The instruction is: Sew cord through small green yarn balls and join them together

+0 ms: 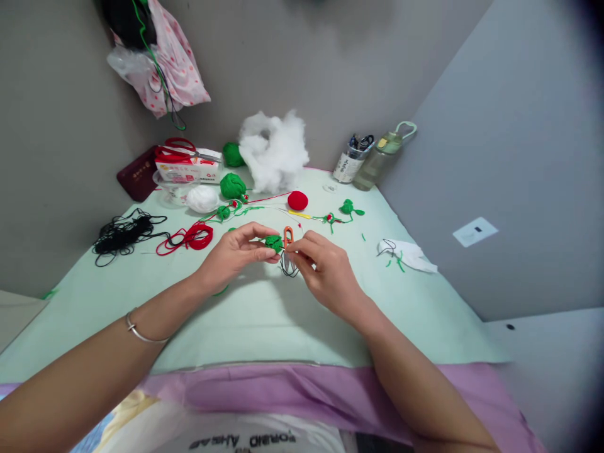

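Observation:
My left hand (234, 253) pinches a small green crocheted piece (274, 243) above the pale green table (264, 314). My right hand (324, 267) is closed in a pinch right beside that piece, on something thin that I cannot make out. Small orange-handled snips (288, 236) lie just behind my fingers. A dark loop of thread (289, 267) hangs below them.
Black yarn (120, 235) and red yarn (189, 238) lie at the left. Behind are green yarn balls (233, 186), a white ball (202, 199), a red crocheted disc (297, 201), white stuffing (274, 151), a tissue box with red scissors (187, 165), a jar (350, 162) and a bottle (379, 162).

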`<state>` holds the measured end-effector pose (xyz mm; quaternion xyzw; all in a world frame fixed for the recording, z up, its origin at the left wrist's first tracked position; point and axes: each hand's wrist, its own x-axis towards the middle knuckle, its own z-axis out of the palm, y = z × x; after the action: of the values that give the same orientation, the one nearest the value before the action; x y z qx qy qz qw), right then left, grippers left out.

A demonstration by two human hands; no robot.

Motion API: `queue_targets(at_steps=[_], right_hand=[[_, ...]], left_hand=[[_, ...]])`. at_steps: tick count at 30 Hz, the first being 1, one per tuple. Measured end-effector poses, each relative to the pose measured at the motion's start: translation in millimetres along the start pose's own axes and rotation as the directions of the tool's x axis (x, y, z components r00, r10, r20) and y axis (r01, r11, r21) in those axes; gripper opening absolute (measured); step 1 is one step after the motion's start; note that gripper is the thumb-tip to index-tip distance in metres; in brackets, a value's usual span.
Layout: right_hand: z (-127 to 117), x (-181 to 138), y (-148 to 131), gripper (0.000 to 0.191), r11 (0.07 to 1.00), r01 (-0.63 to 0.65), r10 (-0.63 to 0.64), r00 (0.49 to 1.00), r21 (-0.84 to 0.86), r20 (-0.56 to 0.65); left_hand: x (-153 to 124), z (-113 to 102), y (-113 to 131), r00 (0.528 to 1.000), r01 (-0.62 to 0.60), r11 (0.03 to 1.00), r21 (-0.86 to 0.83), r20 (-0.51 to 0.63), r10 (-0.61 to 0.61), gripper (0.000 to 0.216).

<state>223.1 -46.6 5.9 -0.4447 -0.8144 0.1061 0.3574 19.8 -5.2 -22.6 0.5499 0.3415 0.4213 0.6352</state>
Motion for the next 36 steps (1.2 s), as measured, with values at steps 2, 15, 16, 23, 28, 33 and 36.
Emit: queue_targets(at_steps=[2,15,16,23,28,33,36], right_hand=[[0.5,1.0,4.2,0.015,0.988,-0.064,0.064,0.998,0.14,0.007],[13.5,7.8,14.9,0.007,0.799,-0.369,0.379,0.922,0.474,0.08],[14.5,7.0,12.1,0.002,0.831,-0.343,0.354,0.933,0.438,0.059],[12.1,4.7,8.0,0.01,0.984,-0.172,0.173,0.985,0.039,-0.019],[13.1,6.5,11.5,0.011,0.979,-0.201,0.198,0.979,0.047,0.048],[13.7,7.0,3.0,0.008,0.941,-0.267,0.245,0.961,0.208,0.129],[15.5,6.1,-2.8,0.004,0.948,-0.242,0.215,0.966,0.206,0.145]], left_hand=[[0.1,-0.5,-0.4,1.0,0.001,1.0,-0.006,0.02,-0.001,0.033],[-3.8,10.0,-0.3,0.999,0.042,0.999,0.002,-0.03,-0.042,0.04],[-3.9,10.3,-0.5,0.999,0.038,0.999,0.017,-0.033,-0.037,0.04],[-3.5,8.0,-4.3,0.998,-0.032,0.991,0.131,-0.057,0.039,0.038],[-3.3,8.7,-8.4,0.99,-0.112,0.981,0.157,-0.069,0.124,0.037],[-2.8,8.0,-10.4,0.976,-0.199,0.958,0.205,-0.046,0.213,0.028],[-2.3,7.2,-11.8,0.967,-0.244,0.931,0.271,-0.009,0.256,0.022]])
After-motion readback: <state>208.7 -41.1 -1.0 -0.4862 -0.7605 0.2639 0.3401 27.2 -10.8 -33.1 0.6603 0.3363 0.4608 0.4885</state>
